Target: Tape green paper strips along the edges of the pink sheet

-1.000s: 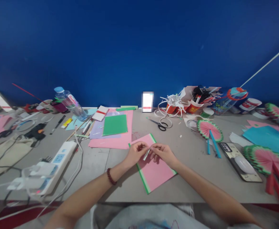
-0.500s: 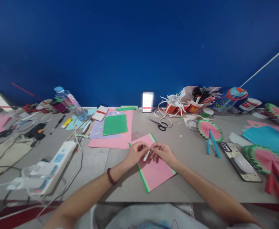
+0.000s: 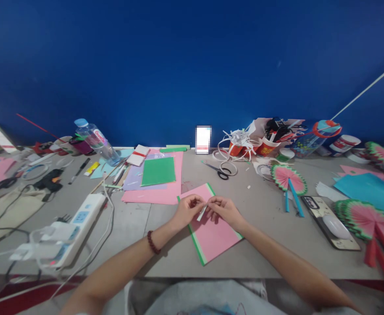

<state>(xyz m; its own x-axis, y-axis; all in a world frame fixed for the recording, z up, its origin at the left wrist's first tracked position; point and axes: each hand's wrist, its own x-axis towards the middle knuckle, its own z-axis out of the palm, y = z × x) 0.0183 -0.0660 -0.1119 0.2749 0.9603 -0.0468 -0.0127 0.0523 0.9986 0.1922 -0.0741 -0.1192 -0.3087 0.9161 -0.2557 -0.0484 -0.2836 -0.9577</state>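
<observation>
A small pale strip (image 3: 201, 213) is pinched between the fingertips of my left hand (image 3: 189, 210) and my right hand (image 3: 224, 211), whose tips meet. Whether it is paper or tape I cannot make out. Below both hands lies a pink sheet (image 3: 216, 245) with green and whitish bands along two opposite edges, turned at an angle on the table. My fingers hide part of its upper half. Beyond the sheet rest black-handled scissors (image 3: 223, 176), apart from my hands.
Left are a power strip (image 3: 83, 221) with cables, a glue gun (image 3: 50, 181), a leaning bottle (image 3: 102, 144) and a green paper pack (image 3: 158, 171). Right are a paper fan (image 3: 289, 178), a phone (image 3: 316, 214) under a mouse (image 3: 335, 226), and red cups (image 3: 267, 148). A lit phone (image 3: 203, 140) stands behind.
</observation>
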